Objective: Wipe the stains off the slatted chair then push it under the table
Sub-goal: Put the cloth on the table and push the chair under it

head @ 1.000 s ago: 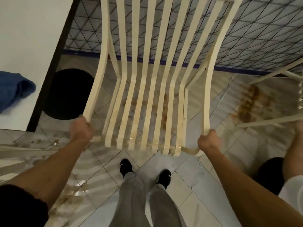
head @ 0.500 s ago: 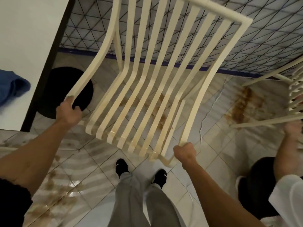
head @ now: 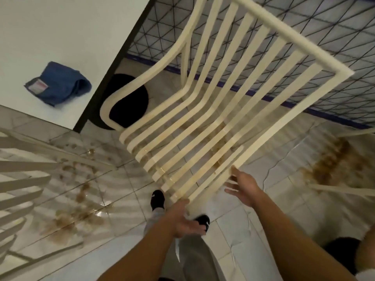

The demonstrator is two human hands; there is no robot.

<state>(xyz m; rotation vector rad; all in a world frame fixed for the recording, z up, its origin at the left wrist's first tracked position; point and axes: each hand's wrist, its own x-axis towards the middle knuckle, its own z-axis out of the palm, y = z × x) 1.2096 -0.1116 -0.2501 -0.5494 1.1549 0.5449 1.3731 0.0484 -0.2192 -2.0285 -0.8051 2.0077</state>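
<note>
Fingers (head: 231,192) of the left hand (head: 186,222) and right hand (head: 243,186) are spread, grasping nothing, beside the slatted chair (head: 203,118) at centre; the blue cloth (head: 58,84), upper left, should be fetched for the seat stains (head: 220,141).

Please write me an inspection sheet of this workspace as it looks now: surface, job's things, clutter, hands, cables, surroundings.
Surface: pale tiled floor with brown spill stains at left and right.
Job's things: cream slatted chair, seat slats look brown-stained; folded blue cloth lying on the white table.
Clutter: second slatted chair at the left edge; part of a third chair at the right.
Hands: left hand open at the chair's front corner; right hand open, fingers spread beside the side slat; neither grips.
Cables: nothing seen.
Surroundings: black round table base; wall with dark triangular line pattern; another person partly visible at lower right.
</note>
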